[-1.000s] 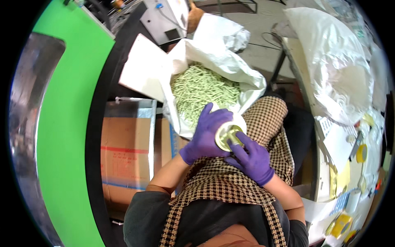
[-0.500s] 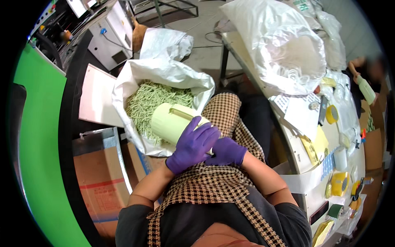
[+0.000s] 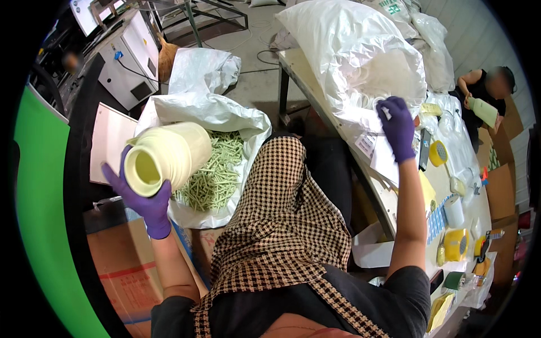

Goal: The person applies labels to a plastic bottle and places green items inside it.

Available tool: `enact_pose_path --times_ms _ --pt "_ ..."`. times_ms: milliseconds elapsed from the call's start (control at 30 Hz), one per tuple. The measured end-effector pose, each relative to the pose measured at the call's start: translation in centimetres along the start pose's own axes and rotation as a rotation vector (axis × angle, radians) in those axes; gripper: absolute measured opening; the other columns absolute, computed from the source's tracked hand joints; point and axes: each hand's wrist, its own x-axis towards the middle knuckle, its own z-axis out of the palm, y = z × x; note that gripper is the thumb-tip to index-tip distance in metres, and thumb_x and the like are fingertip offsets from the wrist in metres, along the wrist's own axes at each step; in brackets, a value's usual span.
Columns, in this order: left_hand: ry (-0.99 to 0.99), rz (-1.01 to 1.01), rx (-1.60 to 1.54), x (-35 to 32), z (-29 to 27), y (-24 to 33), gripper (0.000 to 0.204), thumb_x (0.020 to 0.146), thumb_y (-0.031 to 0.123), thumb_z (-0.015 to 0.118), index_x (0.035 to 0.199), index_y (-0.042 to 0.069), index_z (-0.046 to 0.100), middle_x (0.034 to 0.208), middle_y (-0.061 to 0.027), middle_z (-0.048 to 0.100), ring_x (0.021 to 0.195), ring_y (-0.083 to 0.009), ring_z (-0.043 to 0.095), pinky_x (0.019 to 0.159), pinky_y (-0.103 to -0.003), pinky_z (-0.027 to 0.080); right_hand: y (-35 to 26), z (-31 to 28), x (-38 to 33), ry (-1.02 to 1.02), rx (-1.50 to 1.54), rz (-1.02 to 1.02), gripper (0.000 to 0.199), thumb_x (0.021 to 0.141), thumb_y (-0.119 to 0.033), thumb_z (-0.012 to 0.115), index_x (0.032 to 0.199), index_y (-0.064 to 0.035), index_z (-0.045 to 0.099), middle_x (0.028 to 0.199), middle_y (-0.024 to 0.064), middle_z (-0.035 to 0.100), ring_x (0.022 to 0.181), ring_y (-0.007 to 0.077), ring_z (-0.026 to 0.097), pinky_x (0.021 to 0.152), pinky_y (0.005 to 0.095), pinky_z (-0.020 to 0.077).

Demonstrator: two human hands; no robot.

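My left hand, in a purple glove, grips a pale yellow plastic bottle around its neck end. The bottle lies tilted, its round open mouth facing toward me, over a white sack of thin pale green strips. My right hand, gloved the same way, is at the lower opening of a large white plastic bag on the table. Its fingers are curled, and a small white bit shows at them. Pale white rings lie inside that bag, beside the hand.
Along the table on my right are papers, a yellow tape roll, a larger yellow roll, a green roll and a phone. A cardboard box stands at lower left. Another person holds a similar bottle at far right.
My right hand has left the bottle and moved right to the bag of rings. My left hand has carried the bottle leftward and turned its mouth toward me.
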Motion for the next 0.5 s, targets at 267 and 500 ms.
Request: enact_pose_path --times_ms 267,500 --pt "-0.336 0.213 0.325 -4.9 0.6 0.7 0.119 0.069 0.033 0.091 0.158 0.001 0.019 0.145 -0.0180 0.055 0.145 -0.0427 0.041 0.121 -0.054 0.029 13.2 7.2 3.2 -0.465 -0.591 0.431 0.036 0.087 -0.042 0.073 0.101 -0.0093 0.078 0.123 0.0164 0.064 0.113 0.0366 0.066 0.093 0.0495 0.0550" --pt "-0.644 0.027 0.263 -7.6 1.0 2.1 0.111 0.060 0.038 0.098 0.147 -0.001 0.041 0.130 -0.0145 0.063 0.128 -0.0339 0.057 0.122 -0.049 0.031 9.9 3.0 3.1 0.052 -0.377 0.051 0.023 0.080 -0.027 0.082 0.082 -0.0056 0.076 0.112 0.0177 0.065 0.106 0.0362 0.064 0.090 0.0447 0.0534"
